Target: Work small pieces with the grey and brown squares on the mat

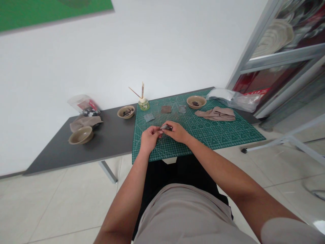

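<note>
Over the front of the green cutting mat (198,135), my two hands meet fingertip to fingertip. My right hand (177,131) is closed on a small grey piece (167,127), which looks like a folded sheet of sandpaper. Pinched fingers close my left hand (150,137) right beside it; whatever they hold is too small and hidden to make out. Beyond the hands lie a brown square (166,109), a grey square (182,108) and a pale grey-blue square (149,117), flat on the mat.
A bowl of dark pieces (126,112) and a reed diffuser (144,103) stand at the back. Further right are another bowl (196,102), a brown cloth (217,114) and a plastic bag (235,98). A tan bowl (81,135) sits left by a cloth (85,122).
</note>
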{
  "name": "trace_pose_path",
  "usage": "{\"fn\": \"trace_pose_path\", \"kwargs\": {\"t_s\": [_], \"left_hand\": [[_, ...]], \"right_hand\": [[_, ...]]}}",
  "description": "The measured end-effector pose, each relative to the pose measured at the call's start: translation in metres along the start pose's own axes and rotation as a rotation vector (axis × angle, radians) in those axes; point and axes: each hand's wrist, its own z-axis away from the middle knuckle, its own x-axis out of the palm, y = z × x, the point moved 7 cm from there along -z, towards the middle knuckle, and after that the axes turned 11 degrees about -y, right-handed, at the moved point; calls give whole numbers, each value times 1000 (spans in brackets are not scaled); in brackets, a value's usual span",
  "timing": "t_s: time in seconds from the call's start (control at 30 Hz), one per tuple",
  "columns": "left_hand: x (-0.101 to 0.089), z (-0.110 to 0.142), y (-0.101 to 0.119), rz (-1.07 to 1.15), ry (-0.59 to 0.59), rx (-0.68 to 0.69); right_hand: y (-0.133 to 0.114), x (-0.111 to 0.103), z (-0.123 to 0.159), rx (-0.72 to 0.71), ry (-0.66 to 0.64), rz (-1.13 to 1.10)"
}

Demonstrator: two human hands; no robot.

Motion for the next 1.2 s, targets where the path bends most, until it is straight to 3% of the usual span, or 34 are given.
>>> {"fn": "trace_pose_path", "kwargs": {"t_s": [1.2], "left_hand": [[1,-1,-2,23,-3,5]], "right_hand": [[0,1,-1,0,-20,2]]}}
